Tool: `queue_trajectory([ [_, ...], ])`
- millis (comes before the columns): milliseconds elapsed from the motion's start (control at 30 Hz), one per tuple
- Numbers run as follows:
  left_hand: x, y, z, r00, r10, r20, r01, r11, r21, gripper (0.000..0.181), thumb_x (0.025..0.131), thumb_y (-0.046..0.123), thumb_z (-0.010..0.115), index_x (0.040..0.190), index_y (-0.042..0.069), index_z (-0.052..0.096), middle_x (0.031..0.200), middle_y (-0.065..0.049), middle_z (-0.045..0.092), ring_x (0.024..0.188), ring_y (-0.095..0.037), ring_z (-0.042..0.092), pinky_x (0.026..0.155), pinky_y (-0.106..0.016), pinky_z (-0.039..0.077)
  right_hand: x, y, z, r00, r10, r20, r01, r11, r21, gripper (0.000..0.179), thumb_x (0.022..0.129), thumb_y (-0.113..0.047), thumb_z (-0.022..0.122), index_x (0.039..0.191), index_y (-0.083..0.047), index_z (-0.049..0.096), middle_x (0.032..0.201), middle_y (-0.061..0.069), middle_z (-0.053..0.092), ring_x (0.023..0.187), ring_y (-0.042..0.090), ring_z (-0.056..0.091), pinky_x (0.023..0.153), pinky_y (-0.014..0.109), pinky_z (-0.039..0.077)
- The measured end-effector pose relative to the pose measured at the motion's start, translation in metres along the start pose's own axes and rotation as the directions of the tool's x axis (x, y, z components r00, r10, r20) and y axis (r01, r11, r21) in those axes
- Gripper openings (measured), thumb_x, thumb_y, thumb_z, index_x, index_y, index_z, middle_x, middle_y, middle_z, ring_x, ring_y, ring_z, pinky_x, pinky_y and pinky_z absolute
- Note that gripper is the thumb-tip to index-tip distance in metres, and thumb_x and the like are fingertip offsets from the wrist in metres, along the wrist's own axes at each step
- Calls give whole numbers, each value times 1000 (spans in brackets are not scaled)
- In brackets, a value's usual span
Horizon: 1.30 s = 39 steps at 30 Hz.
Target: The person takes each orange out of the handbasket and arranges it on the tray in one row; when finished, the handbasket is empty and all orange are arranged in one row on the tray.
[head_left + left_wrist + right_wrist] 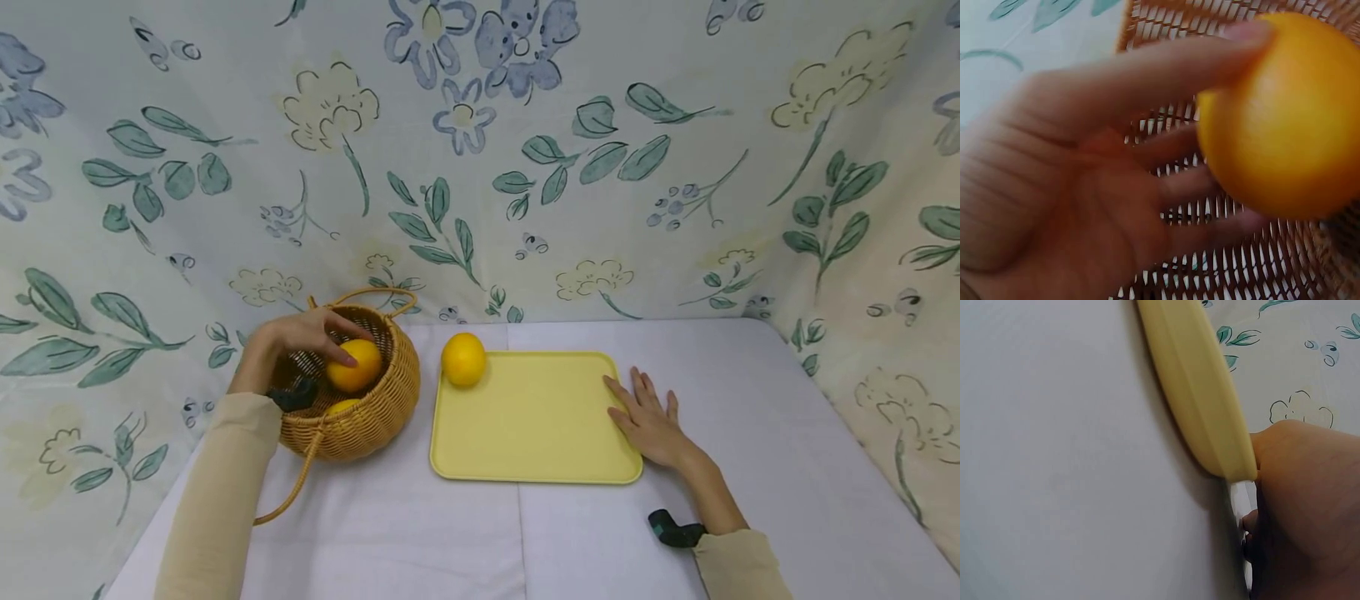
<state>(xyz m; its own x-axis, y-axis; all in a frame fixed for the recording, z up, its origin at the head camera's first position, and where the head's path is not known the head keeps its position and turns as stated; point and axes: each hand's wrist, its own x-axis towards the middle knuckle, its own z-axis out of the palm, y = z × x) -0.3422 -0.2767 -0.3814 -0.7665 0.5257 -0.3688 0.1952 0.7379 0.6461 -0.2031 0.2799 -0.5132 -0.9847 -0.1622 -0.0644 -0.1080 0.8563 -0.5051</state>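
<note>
Inside the wicker basket (393, 408), my left hand (303, 333) grips an orange (356, 367) between thumb and fingers. The left wrist view shows the thumb across the near side of this orange (1291, 125) and the other fingers beneath it. Part of another yellow-orange fruit (342, 407) shows lower in the basket. A second orange (464, 360) sits on the yellow tray (536, 421), in its far left corner. My right hand (651, 425) rests with spread fingers on the tray's right edge. In the right wrist view the tray's rim (1200, 394) touches the hand (1310, 494).
The basket tilts toward the left, one wicker handle (296, 487) hanging at its front and the other (375, 293) rising behind. A white cloth (390, 533) covers the table. Behind it hangs a floral curtain (480, 167). A black wrist device (675, 531) sits at my right wrist.
</note>
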Motion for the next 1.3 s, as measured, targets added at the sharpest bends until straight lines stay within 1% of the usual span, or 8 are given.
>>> queue_trajectory([
  [133,-7,12,-4,1000,0,-18,0,1000,16,58,86,30,83,140,17,67,159,-23,44,145,-41,38,119,-65,32,1,-1,1,1000,-5,1,5,1000,-4,60,110,-35,45,162,-10,29,169,35,-3,156,55,-6,116,77,-16],
  [400,-25,37,-13,993,39,-108,-31,997,68,56,85,30,86,138,22,69,149,-13,60,134,-32,53,115,-55,41,0,-3,-2,1000,-11,-3,11,1000,-1,60,110,-34,45,162,-9,29,168,35,-3,156,55,-6,116,78,-17],
  [633,-42,52,-16,967,106,-230,-89,993,84,55,87,36,84,139,27,68,141,-4,68,121,-23,63,104,-43,50,-1,-3,-4,1000,-6,0,6,1000,-10,60,110,-34,45,162,-9,28,169,35,-3,156,55,-6,116,78,-16],
  [833,-55,56,-12,904,125,-408,-142,990,-9,55,85,28,87,137,26,69,137,-4,70,116,-22,67,89,-22,55,-2,-4,-3,1000,-2,2,3,1000,-6,60,110,-34,45,162,-9,28,168,35,-3,156,55,-5,116,78,-16],
  [1033,-60,57,-4,827,80,-556,-169,980,-109,57,87,31,85,141,26,66,144,-7,66,127,-31,66,85,-17,57,-3,-4,-2,1000,-1,7,1,1000,-4,60,110,-34,45,162,-9,28,168,36,-3,156,55,-5,116,78,-16],
  [1133,-59,66,4,789,48,-612,-209,958,-195,58,87,30,85,141,23,66,144,-9,65,136,-31,61,86,-15,57,-3,-4,-2,1000,-3,6,3,1000,-3,60,110,-34,45,162,-9,28,168,36,-2,156,55,-5,116,78,-16],
  [1200,-57,73,9,774,26,-633,-231,942,-244,58,87,30,86,141,22,66,145,-9,65,139,-29,58,88,-14,56,-2,-3,-1,1000,-5,4,5,1000,-6,60,110,-34,45,162,-9,28,168,36,-2,156,55,-5,116,78,-16],
  [1300,-53,84,17,767,-9,-641,-250,917,-312,59,86,30,86,141,23,66,148,-7,62,141,-27,56,90,-15,57,-2,-3,-1,1000,-2,6,2,1000,-7,60,110,-34,45,162,-9,28,168,36,-3,156,56,-5,116,78,-16],
])
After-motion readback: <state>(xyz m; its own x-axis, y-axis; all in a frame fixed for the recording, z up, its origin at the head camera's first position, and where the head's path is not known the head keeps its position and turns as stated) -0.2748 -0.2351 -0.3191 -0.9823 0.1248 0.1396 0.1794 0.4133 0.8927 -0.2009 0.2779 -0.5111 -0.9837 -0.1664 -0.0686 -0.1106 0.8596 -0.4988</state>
